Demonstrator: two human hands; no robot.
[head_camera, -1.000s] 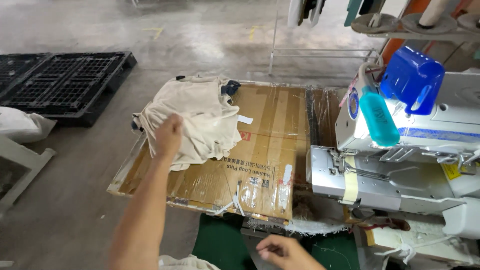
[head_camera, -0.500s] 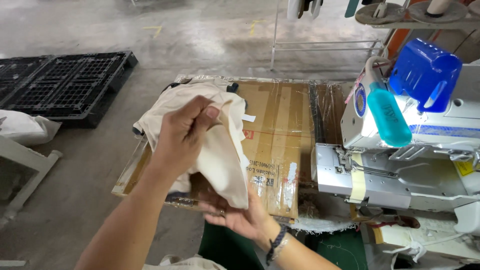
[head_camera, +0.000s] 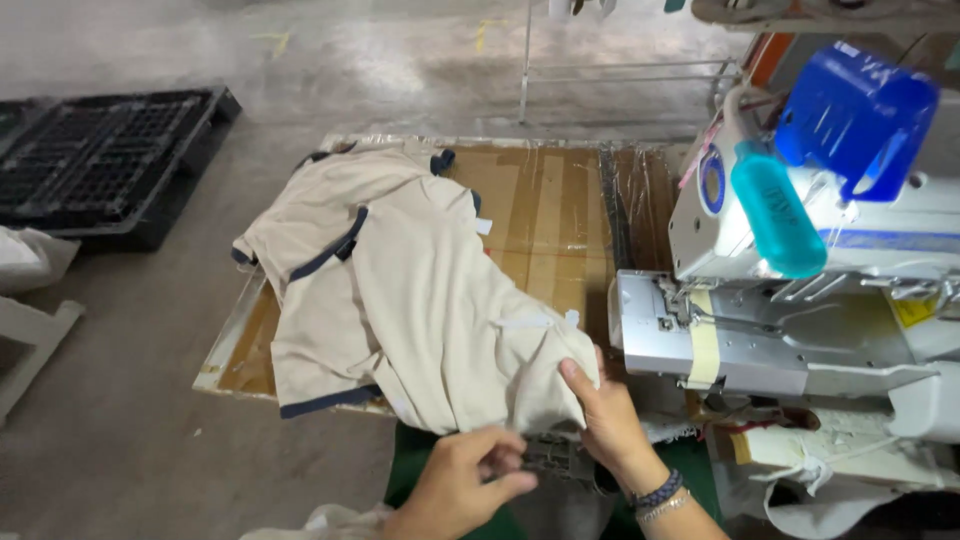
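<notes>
My right hand (head_camera: 608, 415) pinches the near corner of the cream shirt (head_camera: 410, 300), grip clamped on the cloth. My left hand (head_camera: 462, 485), at seven o'clock from it, curls loosely just below the shirt's hem, fingers half closed on nothing I can make out. The shirt, trimmed in navy, sprawls across the cardboard-covered table (head_camera: 545, 215). At three o'clock stands the sewing machine (head_camera: 790, 300); a black pallet (head_camera: 95, 165) lies at ten.

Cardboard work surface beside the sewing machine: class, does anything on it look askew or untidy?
Yes. The beige garment lies crumpled, one navy-trimmed edge hanging over the cardboard sheet. The right hand grips its corner; the left hand hovers beside it.
</notes>
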